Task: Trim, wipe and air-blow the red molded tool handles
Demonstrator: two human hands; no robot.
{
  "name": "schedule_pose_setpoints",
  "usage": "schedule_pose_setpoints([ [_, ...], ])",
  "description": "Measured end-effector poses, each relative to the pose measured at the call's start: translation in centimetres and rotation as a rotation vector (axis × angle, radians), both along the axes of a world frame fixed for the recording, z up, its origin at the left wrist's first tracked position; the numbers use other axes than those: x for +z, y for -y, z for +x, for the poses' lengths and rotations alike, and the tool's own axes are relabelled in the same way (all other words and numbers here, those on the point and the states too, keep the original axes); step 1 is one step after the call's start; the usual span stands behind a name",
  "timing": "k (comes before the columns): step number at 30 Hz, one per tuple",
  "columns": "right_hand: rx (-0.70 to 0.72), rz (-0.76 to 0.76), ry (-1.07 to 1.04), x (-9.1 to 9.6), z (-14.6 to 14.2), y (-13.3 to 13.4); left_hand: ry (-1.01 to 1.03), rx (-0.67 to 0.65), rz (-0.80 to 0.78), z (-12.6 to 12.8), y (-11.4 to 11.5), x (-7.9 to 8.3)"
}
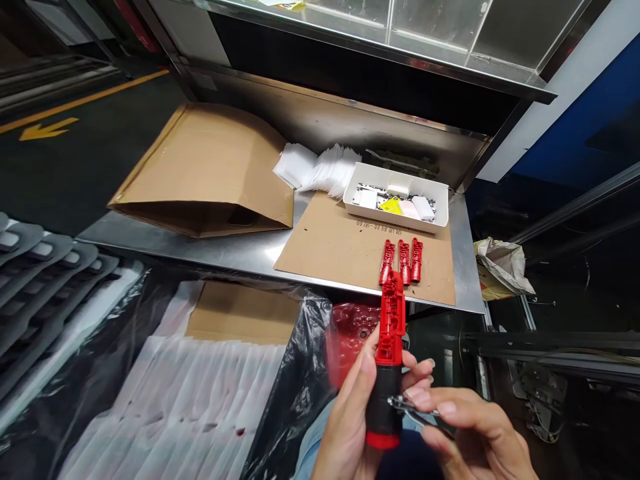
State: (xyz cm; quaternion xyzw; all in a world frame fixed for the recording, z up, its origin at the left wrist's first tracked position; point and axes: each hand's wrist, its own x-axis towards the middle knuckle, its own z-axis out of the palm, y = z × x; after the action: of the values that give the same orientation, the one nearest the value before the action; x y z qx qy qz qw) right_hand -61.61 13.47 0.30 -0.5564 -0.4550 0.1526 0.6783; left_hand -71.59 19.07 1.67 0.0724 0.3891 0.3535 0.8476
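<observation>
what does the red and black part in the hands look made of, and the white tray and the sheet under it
Red and black part, held in the left hand: looks like moulded plastic, with ribbed red detail and a smooth, slightly glossy black section. White tray: probably plastic, with smooth thin walls and rounded corners. Sheet under it: brown corrugated cardboard, matte, with printed marks. The small tool in the right hand looks like shiny metal.

The left hand (350, 413) holds a red-and-black plastic part (389, 360) upright (three similar red pieces (401, 261) lie on the bench) while the right hand (475, 433) touches it.
</observation>
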Motion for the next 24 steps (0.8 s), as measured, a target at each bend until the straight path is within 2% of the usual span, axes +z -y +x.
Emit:
schedule_pose_setpoints([
  [1,0.004,-0.007,-0.032,0.0,0.1,0.0,0.023,0.017,0.01,0.1,0.0,0.0],
  [5,0.209,-0.066,-0.315,0.3,1.1,0.0,0.114,0.039,0.011,0.5,-0.1,0.0],
  [6,0.208,-0.071,-0.382,0.5,1.1,0.0,0.132,0.034,0.006,0.5,-0.2,0.0],
  [8,0.098,-0.061,-0.413,0.8,0.8,0.0,0.16,0.029,0.003,0.4,-0.3,-0.1],
  [11,-0.028,-0.038,-0.265,0.8,0.2,-0.1,0.162,0.021,0.034,0.3,-0.4,-0.1],
  [13,0.01,-0.019,-0.156,0.4,0.3,-0.2,0.139,0.022,0.063,0.3,-0.4,-0.1],
  [18,0.217,0.029,0.093,-0.6,1.9,0.0,0.078,0.031,0.049,0.2,-0.3,-0.3],
  [24,0.166,0.002,0.151,-0.7,1.7,0.2,-0.013,0.005,-0.003,0.0,-0.2,-0.3],
])
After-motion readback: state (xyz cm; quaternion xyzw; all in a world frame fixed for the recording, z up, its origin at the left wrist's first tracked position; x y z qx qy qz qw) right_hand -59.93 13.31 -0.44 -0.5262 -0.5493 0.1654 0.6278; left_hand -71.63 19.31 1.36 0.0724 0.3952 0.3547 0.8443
